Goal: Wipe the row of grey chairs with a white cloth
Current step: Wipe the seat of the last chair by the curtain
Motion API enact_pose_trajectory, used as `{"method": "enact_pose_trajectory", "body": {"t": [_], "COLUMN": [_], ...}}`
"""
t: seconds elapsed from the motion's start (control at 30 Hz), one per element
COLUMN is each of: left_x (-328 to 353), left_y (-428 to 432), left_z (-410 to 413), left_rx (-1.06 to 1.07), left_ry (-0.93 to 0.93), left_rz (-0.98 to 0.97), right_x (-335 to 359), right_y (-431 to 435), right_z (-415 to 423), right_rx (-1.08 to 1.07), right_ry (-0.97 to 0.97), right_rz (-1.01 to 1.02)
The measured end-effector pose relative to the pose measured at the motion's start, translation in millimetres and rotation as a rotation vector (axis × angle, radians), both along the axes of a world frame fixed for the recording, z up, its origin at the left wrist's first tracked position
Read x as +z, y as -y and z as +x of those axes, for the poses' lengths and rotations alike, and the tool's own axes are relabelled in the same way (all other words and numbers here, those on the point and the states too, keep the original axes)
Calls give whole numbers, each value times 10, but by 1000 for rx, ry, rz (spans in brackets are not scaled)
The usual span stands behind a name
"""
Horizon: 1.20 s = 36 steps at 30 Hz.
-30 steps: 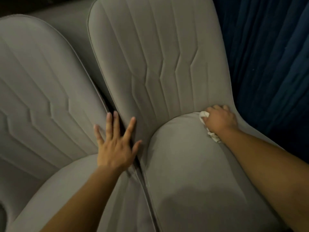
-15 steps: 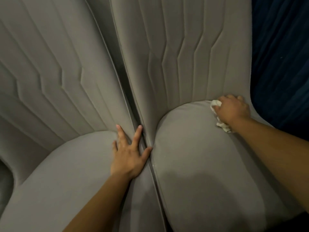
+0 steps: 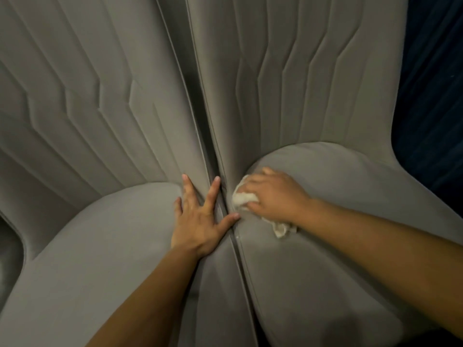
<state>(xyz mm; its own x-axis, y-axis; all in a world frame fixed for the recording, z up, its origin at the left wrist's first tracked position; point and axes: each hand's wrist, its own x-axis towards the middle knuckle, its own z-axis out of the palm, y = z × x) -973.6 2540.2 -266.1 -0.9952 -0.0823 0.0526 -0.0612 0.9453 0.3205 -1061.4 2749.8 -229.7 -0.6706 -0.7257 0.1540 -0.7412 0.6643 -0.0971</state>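
Observation:
Two grey upholstered chairs stand side by side, the left chair (image 3: 95,246) and the right chair (image 3: 338,196), with a narrow dark gap between them. My right hand (image 3: 275,196) grips a crumpled white cloth (image 3: 241,197) against the back left corner of the right chair's seat, close to the gap. A tail of the cloth shows below my wrist. My left hand (image 3: 200,216) rests flat with fingers spread on the right edge of the left chair's seat, its thumb reaching across the gap.
A dark blue curtain (image 3: 431,96) hangs to the right of the right chair. Both padded backrests with stitched zigzag lines rise just beyond my hands. Another grey chair edge (image 3: 10,259) shows at far left.
My right hand has slid the cloth leftward across the back of the right seat, from its right corner to the gap. My left hand stays pressed beside the gap. The view has moved closer.

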Motion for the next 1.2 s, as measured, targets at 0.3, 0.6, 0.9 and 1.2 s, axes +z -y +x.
{"method": "enact_pose_trajectory", "body": {"t": [0.3, 0.6, 0.9, 1.2], "left_x": [-34, -74, -60, -72], "left_y": [27, 33, 37, 47], "left_z": [10, -5, 8, -1], "left_rx": [-8, -16, -14, -10], "left_ry": [-22, -13, -33, -46], "left_rz": [-4, 56, 48, 38], "right_x": [150, 137, 126, 386], "right_y": [-389, -101, 143, -217], "right_z": [-724, 930, 881, 624], "right_rx": [-447, 237, 152, -108], "right_ry": [-65, -102, 3, -20], "right_rz": [210, -231, 159, 230]}}
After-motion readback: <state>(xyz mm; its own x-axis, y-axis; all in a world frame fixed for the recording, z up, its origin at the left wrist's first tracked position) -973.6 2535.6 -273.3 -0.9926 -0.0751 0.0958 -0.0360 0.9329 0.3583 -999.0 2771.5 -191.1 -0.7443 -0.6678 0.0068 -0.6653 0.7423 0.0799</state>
